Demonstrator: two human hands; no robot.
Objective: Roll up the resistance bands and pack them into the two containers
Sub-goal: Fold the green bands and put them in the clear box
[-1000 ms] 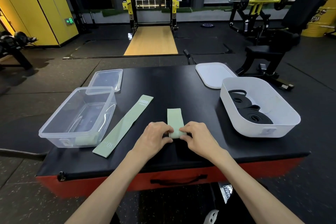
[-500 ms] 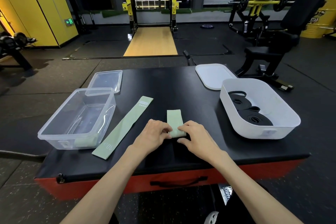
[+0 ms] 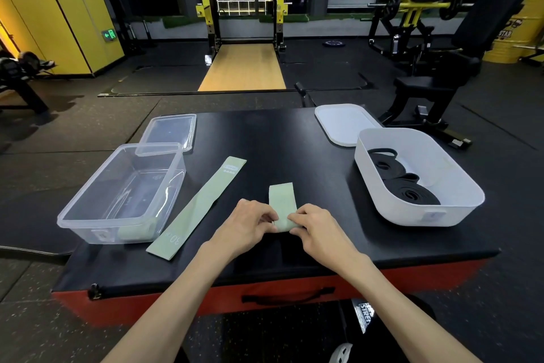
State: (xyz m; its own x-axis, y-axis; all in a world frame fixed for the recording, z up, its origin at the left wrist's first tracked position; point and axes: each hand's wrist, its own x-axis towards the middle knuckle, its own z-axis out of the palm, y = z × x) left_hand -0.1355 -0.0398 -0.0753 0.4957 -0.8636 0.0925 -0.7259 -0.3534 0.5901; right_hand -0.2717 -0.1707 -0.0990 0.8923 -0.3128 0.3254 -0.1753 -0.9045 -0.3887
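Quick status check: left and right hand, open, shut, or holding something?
Left hand: pinches the rolled end of the green band.
Right hand: pinches the same roll from the other side.

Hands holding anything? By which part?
Yes. The left hand and right hand pinch the half-rolled band at its rolled near end, one on each side. Its far end lies flat.

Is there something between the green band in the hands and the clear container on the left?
Yes. The flat green band lies between the half-rolled band and the clear container. It is low, so lifting over it should work. The lid lies behind the container.
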